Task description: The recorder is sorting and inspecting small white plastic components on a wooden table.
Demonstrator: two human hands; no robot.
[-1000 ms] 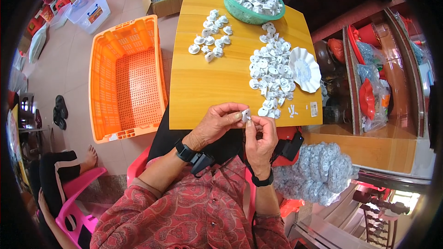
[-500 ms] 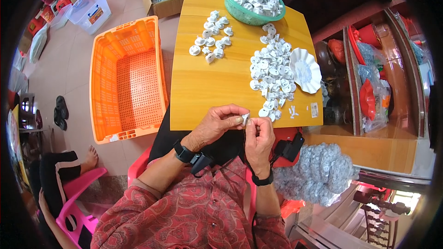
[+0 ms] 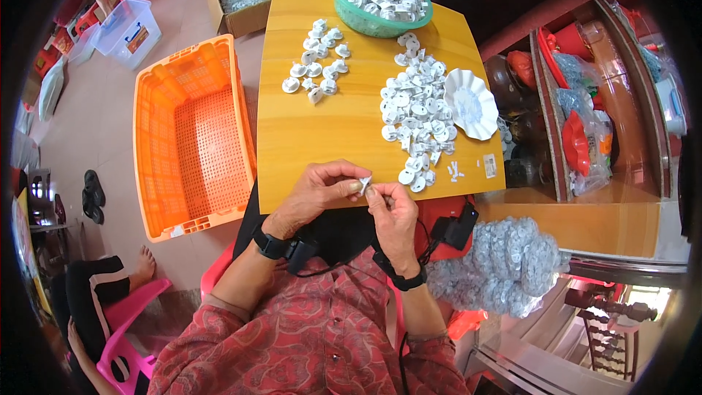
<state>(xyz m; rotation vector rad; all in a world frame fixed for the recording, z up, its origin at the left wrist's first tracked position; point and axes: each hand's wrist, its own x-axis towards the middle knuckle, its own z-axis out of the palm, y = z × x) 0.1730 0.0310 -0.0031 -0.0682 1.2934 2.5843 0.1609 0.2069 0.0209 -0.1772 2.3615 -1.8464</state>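
Over the table's near edge, my left hand (image 3: 319, 192) pinches a small white plastic part (image 3: 364, 184) between thumb and fingers. Right beside it, my right hand (image 3: 395, 221) is closed in a pinch, its fingertips meeting the part; whatever lies between them is too small to make out. Ahead of my right hand spreads a pile of white round plastic parts (image 3: 417, 106). A smaller group of similar parts (image 3: 316, 58) lies farther left. Beside the pile stands a white fluted dish (image 3: 472, 104) with small pale bits in it. Tiny white pieces (image 3: 455, 171) lie near the table's front edge.
A green basin (image 3: 380, 18) heaped with white parts stands at the table's far end. On the floor to the left are an orange crate (image 3: 238, 124), a cardboard box (image 3: 245, 14) and a clear bin (image 3: 128, 33). Bagged parts (image 3: 504, 267) sit at right. Someone's bare foot (image 3: 144, 267) shows left.
The view has shifted slightly, so the table and things on it appear farther left. Both hands stay together at the small white part, with little change of grip.
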